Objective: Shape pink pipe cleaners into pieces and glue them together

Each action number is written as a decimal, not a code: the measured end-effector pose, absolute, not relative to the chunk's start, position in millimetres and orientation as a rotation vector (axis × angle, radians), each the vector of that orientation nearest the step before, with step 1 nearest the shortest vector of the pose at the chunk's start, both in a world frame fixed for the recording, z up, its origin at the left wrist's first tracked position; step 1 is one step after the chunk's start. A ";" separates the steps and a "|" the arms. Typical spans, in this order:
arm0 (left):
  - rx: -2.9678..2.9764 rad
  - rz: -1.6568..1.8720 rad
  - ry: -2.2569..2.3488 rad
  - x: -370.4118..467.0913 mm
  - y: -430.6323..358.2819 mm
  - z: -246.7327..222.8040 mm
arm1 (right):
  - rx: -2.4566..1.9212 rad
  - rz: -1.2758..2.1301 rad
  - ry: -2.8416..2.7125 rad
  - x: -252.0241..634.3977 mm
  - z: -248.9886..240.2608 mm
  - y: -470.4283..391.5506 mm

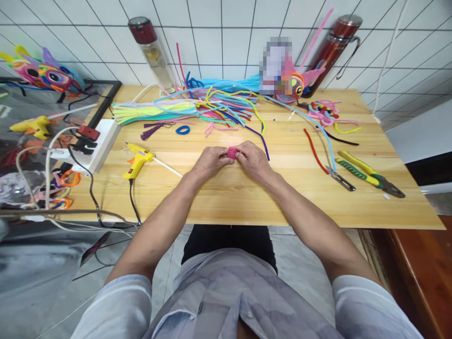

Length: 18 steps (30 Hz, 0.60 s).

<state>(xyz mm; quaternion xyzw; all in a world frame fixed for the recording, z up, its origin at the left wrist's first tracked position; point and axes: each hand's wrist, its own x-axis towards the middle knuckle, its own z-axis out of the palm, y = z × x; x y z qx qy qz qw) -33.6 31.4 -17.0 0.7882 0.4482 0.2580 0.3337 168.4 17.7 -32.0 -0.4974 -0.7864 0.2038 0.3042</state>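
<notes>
A small deep-pink coil of pipe cleaner (232, 152) is held between both hands above the middle of the wooden table (226, 202). My left hand (211, 160) pinches its left side with thumb and fingers. On the other side, my right hand (252, 159) has its fingertips closed on the coil. A dark blue pipe cleaner (259, 136) ends just beyond my right hand. To the left lies a yellow hot glue gun (138, 160) with a white glue stick (167, 167) reaching toward my left forearm.
Bundled pipe cleaners (158, 110) lie along the back. Pliers (370, 174), thread snips (341, 179) and a red pipe cleaner (315, 151) are at right. A power strip (102, 146) with cables stands left. A glass bottle (151, 54) and red flask (334, 52) stand by the wall.
</notes>
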 end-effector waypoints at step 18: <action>2.053 0.646 1.226 -35.4 26.1 -5.5 | -1.290 0.633 -2.011 175.6 -26.1 23.6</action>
